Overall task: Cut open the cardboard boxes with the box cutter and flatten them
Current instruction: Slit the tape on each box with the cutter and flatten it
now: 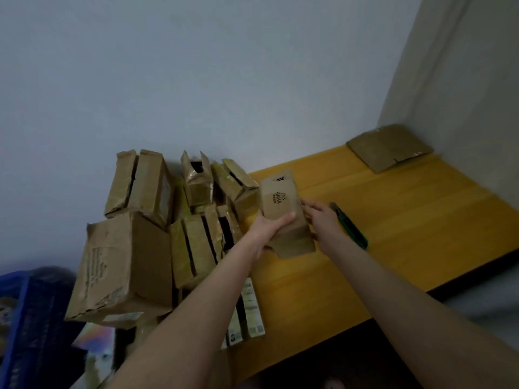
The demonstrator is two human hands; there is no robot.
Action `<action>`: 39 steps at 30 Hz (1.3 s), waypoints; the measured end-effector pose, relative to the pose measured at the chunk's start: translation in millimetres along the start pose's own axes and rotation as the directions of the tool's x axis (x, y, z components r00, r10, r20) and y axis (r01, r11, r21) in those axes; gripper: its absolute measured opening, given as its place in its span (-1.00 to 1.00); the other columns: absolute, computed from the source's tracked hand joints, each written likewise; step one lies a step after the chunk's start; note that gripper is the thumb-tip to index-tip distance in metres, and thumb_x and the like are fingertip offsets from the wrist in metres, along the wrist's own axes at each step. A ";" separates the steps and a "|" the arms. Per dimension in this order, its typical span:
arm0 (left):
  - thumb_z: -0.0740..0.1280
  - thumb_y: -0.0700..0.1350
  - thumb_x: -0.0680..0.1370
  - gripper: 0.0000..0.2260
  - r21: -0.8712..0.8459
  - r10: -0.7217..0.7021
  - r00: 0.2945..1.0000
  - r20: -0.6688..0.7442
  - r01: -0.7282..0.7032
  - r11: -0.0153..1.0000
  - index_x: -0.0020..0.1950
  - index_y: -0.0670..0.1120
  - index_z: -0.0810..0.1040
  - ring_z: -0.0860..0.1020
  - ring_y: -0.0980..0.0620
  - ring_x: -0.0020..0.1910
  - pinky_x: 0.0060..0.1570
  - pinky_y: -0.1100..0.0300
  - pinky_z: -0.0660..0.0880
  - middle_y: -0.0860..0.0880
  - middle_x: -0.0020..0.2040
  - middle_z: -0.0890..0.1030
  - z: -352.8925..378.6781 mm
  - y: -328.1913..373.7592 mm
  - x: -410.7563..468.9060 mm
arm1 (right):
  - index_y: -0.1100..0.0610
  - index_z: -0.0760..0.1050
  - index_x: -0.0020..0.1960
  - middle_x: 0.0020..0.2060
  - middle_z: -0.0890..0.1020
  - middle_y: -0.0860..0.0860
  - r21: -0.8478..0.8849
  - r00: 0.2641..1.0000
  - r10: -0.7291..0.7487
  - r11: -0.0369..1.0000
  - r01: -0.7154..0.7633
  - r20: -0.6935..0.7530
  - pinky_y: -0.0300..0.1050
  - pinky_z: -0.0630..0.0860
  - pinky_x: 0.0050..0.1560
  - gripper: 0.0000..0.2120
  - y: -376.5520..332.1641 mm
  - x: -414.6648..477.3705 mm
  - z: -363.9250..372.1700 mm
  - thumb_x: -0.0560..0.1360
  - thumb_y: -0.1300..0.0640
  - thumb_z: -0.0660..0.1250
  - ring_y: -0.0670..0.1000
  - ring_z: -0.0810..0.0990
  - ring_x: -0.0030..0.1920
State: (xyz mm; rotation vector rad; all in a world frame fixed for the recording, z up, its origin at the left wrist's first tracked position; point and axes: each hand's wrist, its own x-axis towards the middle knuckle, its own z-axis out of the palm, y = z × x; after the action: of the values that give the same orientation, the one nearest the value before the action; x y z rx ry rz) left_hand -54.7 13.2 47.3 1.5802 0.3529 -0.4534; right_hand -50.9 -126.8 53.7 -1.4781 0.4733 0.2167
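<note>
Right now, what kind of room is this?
Probably a spare corner or storeroom for sorting packaging: a heap of worn cardboard boxes against a bare wall, a box cutter on a yellow wooden table, and a flattened box in the far corner.

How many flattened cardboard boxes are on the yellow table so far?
1 that shows: the flattened cardboard box lies at the far right corner of the yellow table. More sheets may be stacked beneath it; the view cannot tell.
</note>
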 end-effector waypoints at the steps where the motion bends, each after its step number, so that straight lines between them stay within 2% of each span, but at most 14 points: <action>1: 0.52 0.10 0.39 -0.39 -0.027 -0.031 1.000 0.001 0.031 0.999 0.34 0.01 0.34 0.54 -0.01 0.10 -0.02 0.06 0.53 -0.02 0.19 0.56 3.0 -4.6 2.0 | 0.12 0.50 0.23 0.11 0.58 0.05 -0.021 1.000 0.015 1.000 -0.015 0.026 -0.20 0.41 -0.26 -0.77 2.2 3.8 -4.7 0.59 0.11 0.27 -0.11 0.52 -0.13; 3: 0.50 0.11 0.40 -0.45 -0.095 -0.094 0.995 0.011 0.095 0.991 0.30 0.00 0.40 0.56 -0.03 0.08 0.02 0.02 0.55 -0.02 0.13 0.58 8.5 -12.5 6.3 | 0.12 0.40 0.34 0.25 0.51 0.09 -0.096 0.997 0.073 0.993 -0.069 0.040 -0.11 0.49 -0.09 -0.55 9.6 14.7 -17.0 0.53 -0.03 0.36 -0.01 0.53 0.03; 5: 0.47 0.10 0.43 -0.52 -0.184 -0.156 0.986 0.060 0.165 0.969 0.28 -0.03 0.47 0.58 -0.06 0.08 -0.02 0.02 0.58 -0.06 0.09 0.62 16.4 -18.6 10.1 | 0.08 0.23 0.49 0.37 0.40 0.09 -0.108 0.965 0.250 0.965 -0.241 0.079 0.12 0.47 0.18 -0.13 18.3 25.2 -30.9 0.34 -0.27 0.46 0.16 0.47 0.27; 8: 0.36 0.10 0.53 -0.62 -0.195 -0.221 0.970 0.101 0.237 0.952 0.28 -0.04 0.50 0.57 -0.10 0.12 0.06 -0.05 0.57 -0.08 0.11 0.62 27.7 -28.0 21.2 | 0.06 0.29 0.48 0.28 0.52 0.08 -0.035 0.890 0.378 0.923 -0.382 0.253 0.18 0.53 0.14 0.15 35.7 41.2 -44.0 0.02 -0.37 0.58 0.18 0.55 0.20; 10: 0.28 0.06 0.55 -0.62 -0.117 -0.242 0.970 0.017 0.243 0.963 0.32 -0.07 0.48 0.56 -0.08 0.08 0.06 -0.02 0.54 -0.08 0.10 0.60 34.8 -30.9 26.4 | 0.09 0.36 0.42 0.16 0.59 0.05 -0.057 0.909 0.342 0.939 -0.339 0.236 0.09 0.58 0.07 0.01 41.4 42.3 -45.6 0.10 -0.31 0.59 0.11 0.60 0.11; 13: 0.19 0.01 0.59 -0.62 0.044 -0.227 0.966 -0.121 0.234 0.971 0.39 -0.07 0.40 0.51 0.03 -0.08 -0.21 0.14 0.42 -0.01 0.05 0.55 43.1 -29.3 30.9 | 0.06 0.42 0.30 0.02 0.58 -0.04 -0.116 0.966 0.225 0.971 -0.211 0.129 -0.05 0.55 -0.07 -0.46 54.3 48.2 -44.9 0.40 -0.01 0.51 0.01 0.57 -0.02; 14: 0.18 0.07 0.61 -0.62 0.080 -0.229 0.965 -0.127 0.240 0.967 0.38 -0.05 0.38 0.49 0.05 -0.08 -0.19 0.14 0.39 0.01 0.08 0.52 45.3 -30.6 33.1 | 0.04 0.40 0.31 0.06 0.57 -0.04 -0.147 0.973 0.200 0.972 -0.183 0.111 -0.03 0.55 -0.03 -0.47 58.0 50.0 -44.4 0.41 0.05 0.51 0.02 0.56 0.01; 16: 0.27 0.23 0.54 -0.47 0.125 -0.222 0.966 -0.132 0.238 0.963 0.42 -0.01 0.33 0.50 0.01 0.06 0.03 0.09 0.43 0.04 0.21 0.49 50.3 -35.2 36.1 | 0.04 0.35 0.37 0.18 0.54 -0.01 -0.217 0.981 0.173 0.965 -0.150 0.091 -0.01 0.53 0.08 -0.39 64.1 53.6 -41.9 0.39 0.09 0.52 0.04 0.54 0.10; 19: 0.46 0.26 0.37 -0.16 0.314 -0.166 0.961 -0.220 0.231 0.921 0.52 0.00 0.20 0.45 -0.16 0.29 0.29 -0.10 0.43 -0.11 0.39 0.41 54.7 -51.0 48.1 | 0.14 0.36 0.38 0.23 0.51 0.06 -0.376 0.984 0.142 0.922 -0.092 0.108 -0.10 0.50 -0.01 -0.46 71.1 61.0 -43.7 0.47 0.04 0.45 0.05 0.51 0.11; 23: 0.44 0.10 0.47 -0.10 0.603 0.025 0.930 -0.366 0.216 0.767 0.59 0.00 -0.09 0.30 -0.24 0.42 0.31 -0.15 0.37 -0.16 0.50 0.14 62.2 -62.0 60.6 | 0.10 0.41 0.35 0.30 0.44 0.10 -0.730 0.999 0.045 0.684 -0.017 0.019 0.00 0.44 0.19 -0.61 77.0 82.9 -65.2 0.56 0.01 0.30 0.13 0.43 0.28; 26: 0.43 0.27 0.41 -0.01 0.771 0.104 0.946 -0.308 0.184 0.609 0.58 0.11 -0.20 0.12 -0.21 0.51 0.37 -0.27 0.26 -0.10 0.57 0.00 71.7 -65.6 68.0 | 0.03 0.25 0.47 0.42 0.24 0.12 -0.874 0.998 -0.053 0.485 -0.011 -0.042 0.05 0.38 0.27 -0.52 80.7 106.1 -87.6 0.58 0.02 0.25 0.18 0.26 0.39; 30: 0.45 0.34 0.34 0.09 0.850 0.110 0.955 -0.275 0.188 0.492 0.58 0.07 -0.22 0.25 -0.20 0.45 0.26 -0.20 0.40 -0.13 0.52 0.16 74.5 -67.8 79.6 | 0.03 0.02 0.56 0.53 0.02 0.16 -0.945 0.998 -0.016 0.323 -0.046 -0.054 0.10 0.17 0.45 -0.39 93.4 136.6 -110.9 0.60 0.00 0.21 0.21 0.03 0.51; 35: 0.42 0.31 0.39 0.01 0.819 0.124 0.954 -0.273 0.163 0.550 0.58 0.09 -0.19 0.34 -0.22 0.38 0.18 -0.17 0.47 -0.14 0.45 0.26 68.9 -69.7 82.3 | 0.12 0.26 0.41 0.42 0.22 0.17 -0.978 0.998 -0.043 0.208 -0.036 -0.046 0.09 0.36 0.31 -0.64 106.7 149.1 -120.5 0.62 0.15 0.15 0.23 0.21 0.40; 39: 0.33 0.13 0.55 -0.24 0.665 0.062 0.959 -0.277 0.144 0.733 0.57 0.21 -0.12 0.39 -0.17 0.34 0.18 -0.05 0.46 -0.12 0.45 0.25 65.1 -67.1 81.5 | 0.20 0.25 0.32 0.28 0.38 0.19 -0.951 0.995 -0.062 0.305 -0.052 -0.075 0.07 0.48 0.03 -0.67 104.6 146.5 -119.9 0.59 0.21 0.23 0.22 0.43 0.21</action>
State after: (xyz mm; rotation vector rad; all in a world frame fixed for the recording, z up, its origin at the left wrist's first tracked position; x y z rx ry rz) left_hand -21.2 -51.6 -53.0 2.3845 0.4719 -0.4122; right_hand 14.8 -256.2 -106.6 -2.7289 0.4171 0.4840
